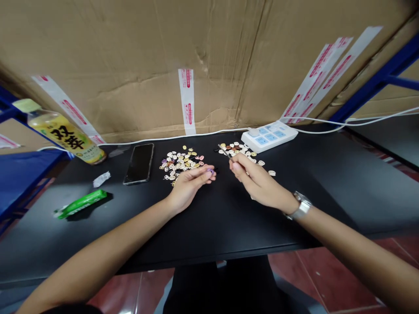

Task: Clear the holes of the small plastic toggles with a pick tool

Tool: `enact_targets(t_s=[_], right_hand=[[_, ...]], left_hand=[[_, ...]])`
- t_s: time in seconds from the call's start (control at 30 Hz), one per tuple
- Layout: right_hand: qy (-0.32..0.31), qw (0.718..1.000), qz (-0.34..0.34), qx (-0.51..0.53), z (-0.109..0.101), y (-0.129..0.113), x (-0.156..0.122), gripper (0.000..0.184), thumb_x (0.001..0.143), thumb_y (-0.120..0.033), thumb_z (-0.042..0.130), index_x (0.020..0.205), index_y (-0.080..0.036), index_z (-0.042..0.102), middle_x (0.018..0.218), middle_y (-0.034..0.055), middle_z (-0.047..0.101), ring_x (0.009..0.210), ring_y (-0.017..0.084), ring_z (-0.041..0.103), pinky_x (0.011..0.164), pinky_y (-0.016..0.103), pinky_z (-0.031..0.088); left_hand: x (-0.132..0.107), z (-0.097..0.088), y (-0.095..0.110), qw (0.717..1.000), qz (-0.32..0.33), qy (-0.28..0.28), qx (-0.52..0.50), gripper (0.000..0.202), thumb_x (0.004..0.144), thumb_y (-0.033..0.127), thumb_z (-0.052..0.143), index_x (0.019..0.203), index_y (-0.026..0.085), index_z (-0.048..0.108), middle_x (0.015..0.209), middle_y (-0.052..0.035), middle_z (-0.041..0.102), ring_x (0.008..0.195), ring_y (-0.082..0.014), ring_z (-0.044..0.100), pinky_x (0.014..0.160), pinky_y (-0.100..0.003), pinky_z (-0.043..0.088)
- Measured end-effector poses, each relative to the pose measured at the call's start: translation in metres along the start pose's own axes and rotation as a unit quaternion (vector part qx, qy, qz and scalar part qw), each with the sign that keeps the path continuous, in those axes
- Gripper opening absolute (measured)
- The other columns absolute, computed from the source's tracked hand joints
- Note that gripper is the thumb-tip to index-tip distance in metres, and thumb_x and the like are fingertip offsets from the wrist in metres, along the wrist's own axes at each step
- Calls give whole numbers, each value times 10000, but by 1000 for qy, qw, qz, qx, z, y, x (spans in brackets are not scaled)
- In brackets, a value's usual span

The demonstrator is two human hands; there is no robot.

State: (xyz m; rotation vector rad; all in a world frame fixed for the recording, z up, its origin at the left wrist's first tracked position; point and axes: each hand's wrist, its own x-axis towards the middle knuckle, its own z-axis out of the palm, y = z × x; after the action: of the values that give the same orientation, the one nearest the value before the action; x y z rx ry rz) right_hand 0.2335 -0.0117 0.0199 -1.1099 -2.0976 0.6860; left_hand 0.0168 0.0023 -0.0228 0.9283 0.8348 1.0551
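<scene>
Two heaps of small flat beads lie on the black table [327,183]: a pale, yellow and pink pile [181,162] on the left and a white and brown pile [238,150] on the right. My left hand [190,185] rests palm up beside the left pile, its fingers pinched on a small purple bead [211,171]. Just to its right, my right hand [257,181], with a silver watch [301,207] on its wrist, is closed on a thin metal tool [225,151] that points toward the right pile.
A black phone [139,163] lies left of the beads. Farther left are a yellow drink bottle [62,133], a crumpled wrapper [101,179] and a green packet [81,204]. A white power strip [270,136] sits at the back. A cardboard wall [203,56] stands behind.
</scene>
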Motion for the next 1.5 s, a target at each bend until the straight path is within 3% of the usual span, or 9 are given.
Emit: enact_targets(t_s=[0.2, 0.37, 0.6, 0.73, 0.8, 0.87, 1.17, 1.37, 1.5], right_hand=[[-68, 994, -4, 91, 13, 22, 25, 253, 990, -395, 474, 899, -181, 573, 744, -29, 487, 648, 115, 426, 602, 249, 363], [-87, 983, 13, 159, 21, 29, 15, 235, 931, -379, 571, 878, -157, 627, 623, -71, 382, 552, 90, 331, 510, 233, 282], [-86, 976, 8, 199, 18, 32, 7, 167, 886, -314, 623, 886, -147, 627, 606, -88, 366, 525, 75, 306, 516, 239, 280], [-94, 976, 1, 197, 16, 27, 5, 146, 886, -292, 612, 850, -151, 617, 605, -86, 363, 527, 77, 319, 517, 241, 288], [-96, 975, -1, 199, 15, 25, 4, 144, 886, -290, 612, 836, -155, 612, 603, -82, 364, 528, 78, 323, 516, 240, 291], [-92, 973, 1, 210, 13, 25, 4, 147, 882, -294, 620, 833, -156, 611, 610, -74, 383, 535, 79, 330, 513, 238, 290], [-98, 970, 8, 224, 14, 22, 2, 166, 889, -325, 626, 845, -166, 619, 601, -73, 357, 526, 84, 291, 498, 253, 257], [-87, 968, 23, 233, 19, 21, 0, 182, 891, -344, 633, 840, -170, 617, 629, -56, 388, 556, 91, 316, 507, 253, 256], [-55, 971, 38, 231, 21, 20, -1, 197, 884, -357, 641, 840, -166, 633, 664, -34, 440, 584, 98, 359, 534, 261, 286]], left_hand=[[-4, 1, 3, 999, -26, -1, 37, 224, 691, 239, 854, 887, 151, 791, 888, -56, 750, 824, -159, 675, 821, -330, 536], [-10, 8, 2, 994, -8, -18, 105, 188, 750, 252, 814, 911, 157, 800, 823, -34, 729, 735, -106, 614, 762, -265, 504], [-14, 13, 8, 984, 20, -36, 176, 188, 836, 321, 730, 929, 168, 788, 872, -64, 743, 830, -174, 675, 826, -325, 534], [-14, 8, 25, 905, 132, -93, 394, 181, 865, 324, 689, 823, 156, 738, 790, -48, 674, 743, -153, 598, 727, -287, 471], [-16, 6, 36, 852, 190, -93, 479, 164, 867, 309, 682, 795, 161, 675, 754, -19, 610, 706, -134, 545, 699, -271, 439], [-19, 5, 44, 829, 206, -87, 512, 151, 884, 294, 654, 811, 168, 615, 750, 2, 561, 697, -122, 509, 692, -260, 430], [-23, 11, 26, 910, 116, -126, 379, 205, 930, 318, 605, 1037, 155, 666, 1044, -86, 685, 947, -171, 639, 889, -324, 503], [-22, 14, 19, 941, 91, -85, 313, 209, 893, 333, 651, 855, 128, 669, 777, -22, 627, 701, -109, 584, 696, -257, 506], [-19, 11, 22, 955, 88, -52, 278, 204, 884, 323, 656, 841, 124, 659, 772, -22, 636, 707, -109, 594, 691, -251, 507]])
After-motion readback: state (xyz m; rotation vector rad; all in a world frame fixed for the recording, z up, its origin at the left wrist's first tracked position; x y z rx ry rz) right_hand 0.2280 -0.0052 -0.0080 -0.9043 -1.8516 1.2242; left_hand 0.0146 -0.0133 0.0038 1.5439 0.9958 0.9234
